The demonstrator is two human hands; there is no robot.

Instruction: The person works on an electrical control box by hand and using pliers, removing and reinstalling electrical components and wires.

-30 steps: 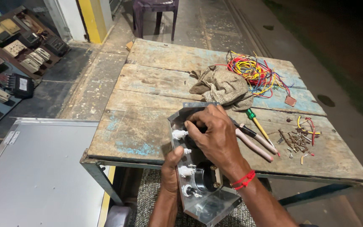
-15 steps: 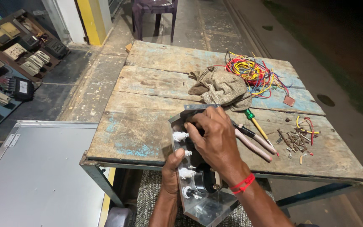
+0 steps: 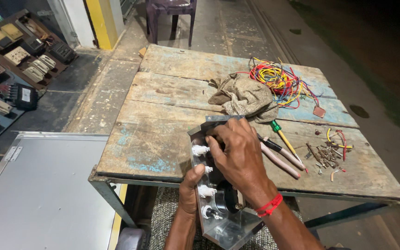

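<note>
A shiny metal panel [image 3: 225, 229] with several small white fittings along its left edge leans against the near edge of the wooden table [image 3: 163, 102]. My left hand [image 3: 190, 187] grips the panel's left edge from below, thumb up by the fittings. My right hand [image 3: 237, 155], a red band on its wrist, lies over the panel's upper part with fingers curled and pressed onto its face near the top white fitting [image 3: 200, 149]. What the fingertips pinch is hidden.
On the table lie a crumpled tan cloth [image 3: 246, 97], a tangle of coloured wires [image 3: 281, 81], a green-handled screwdriver [image 3: 283, 138], pliers [image 3: 281, 155] and a scatter of screws and wire bits [image 3: 327, 153]. A grey metal sheet [image 3: 42, 185] lies at left, electrical parts [image 3: 10, 78] on the floor beyond.
Both hands stay on the panel. The right hand's fingers have shifted only slightly on its upper part.
</note>
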